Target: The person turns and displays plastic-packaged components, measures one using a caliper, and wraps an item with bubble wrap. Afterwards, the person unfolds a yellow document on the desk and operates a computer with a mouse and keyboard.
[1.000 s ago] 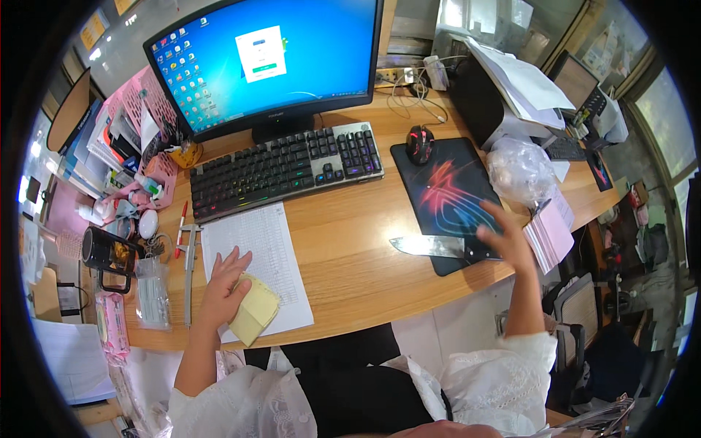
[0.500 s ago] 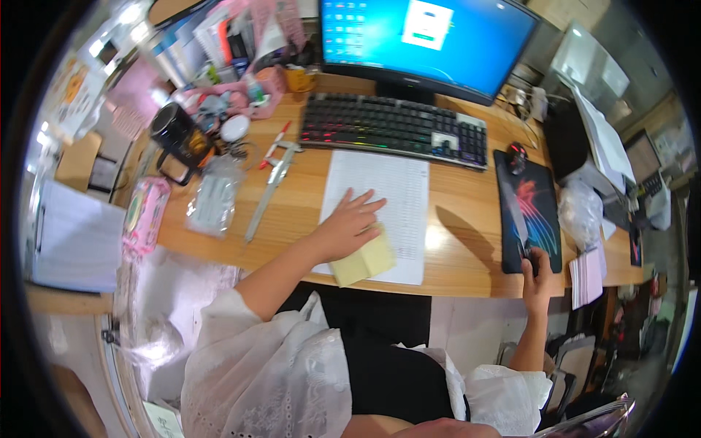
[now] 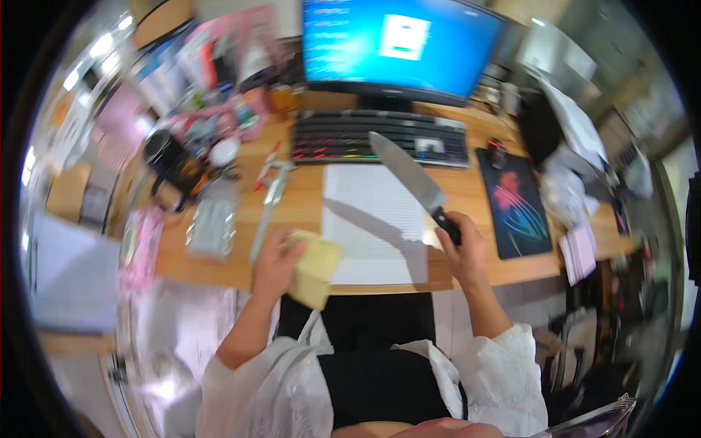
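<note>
My right hand (image 3: 464, 248) is wrapped round the black handle of a knife (image 3: 410, 175). Its broad blade tilts up to the left, above the printed sheet (image 3: 365, 241) and towards the keyboard. My left hand (image 3: 276, 264) pinches a folded yellow cloth (image 3: 315, 271) by its left side, at the desk's front edge. The cloth hangs partly past that edge. The sheet lies flat on the desk between my hands, with the blade's shadow across it.
A keyboard (image 3: 365, 139) and monitor (image 3: 401, 51) stand behind the sheet. At the right lie a dark mouse pad (image 3: 515, 212) and mouse (image 3: 496, 153). Leftward are calipers (image 3: 272, 193), a clear plastic packet (image 3: 213, 226), a black mug (image 3: 171, 160) and a pink packet (image 3: 142, 244).
My right hand has brought the knife left from over the mouse pad. My left hand, which lay flat on the cloth and sheet, has lifted the cloth and moved it left.
</note>
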The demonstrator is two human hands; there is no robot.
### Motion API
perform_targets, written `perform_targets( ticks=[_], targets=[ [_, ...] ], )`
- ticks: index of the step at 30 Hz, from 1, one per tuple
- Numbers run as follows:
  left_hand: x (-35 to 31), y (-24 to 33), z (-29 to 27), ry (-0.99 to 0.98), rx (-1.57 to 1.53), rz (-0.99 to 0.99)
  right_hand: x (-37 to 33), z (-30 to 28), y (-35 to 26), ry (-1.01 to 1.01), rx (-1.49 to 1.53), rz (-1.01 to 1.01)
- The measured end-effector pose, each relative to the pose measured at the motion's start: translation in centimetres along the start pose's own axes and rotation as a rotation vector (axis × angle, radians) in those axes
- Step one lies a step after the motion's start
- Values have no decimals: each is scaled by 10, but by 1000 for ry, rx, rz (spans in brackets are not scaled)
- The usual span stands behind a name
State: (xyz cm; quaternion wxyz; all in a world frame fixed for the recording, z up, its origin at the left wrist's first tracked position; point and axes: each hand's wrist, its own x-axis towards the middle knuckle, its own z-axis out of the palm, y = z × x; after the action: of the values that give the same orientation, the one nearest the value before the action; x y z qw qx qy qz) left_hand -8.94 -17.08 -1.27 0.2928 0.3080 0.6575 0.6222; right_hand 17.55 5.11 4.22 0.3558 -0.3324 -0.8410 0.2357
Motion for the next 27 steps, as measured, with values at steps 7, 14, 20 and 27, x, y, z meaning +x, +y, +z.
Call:
perform_targets(
  ticks=[7, 14, 20, 27],
  targets=[
    [-7, -13, -9, 118, -193, 19, -8, -93, 113, 453, 39, 345],
    [3, -36, 7, 170, -32, 97, 22, -162, 185, 269, -606, 192],
    [-5, -17, 25, 220, 165, 136, 147, -131, 256, 152, -842, 241],
    [-9, -15, 28, 258, 253, 79, 210, -97, 313, 52, -932, 340]
  ],
)
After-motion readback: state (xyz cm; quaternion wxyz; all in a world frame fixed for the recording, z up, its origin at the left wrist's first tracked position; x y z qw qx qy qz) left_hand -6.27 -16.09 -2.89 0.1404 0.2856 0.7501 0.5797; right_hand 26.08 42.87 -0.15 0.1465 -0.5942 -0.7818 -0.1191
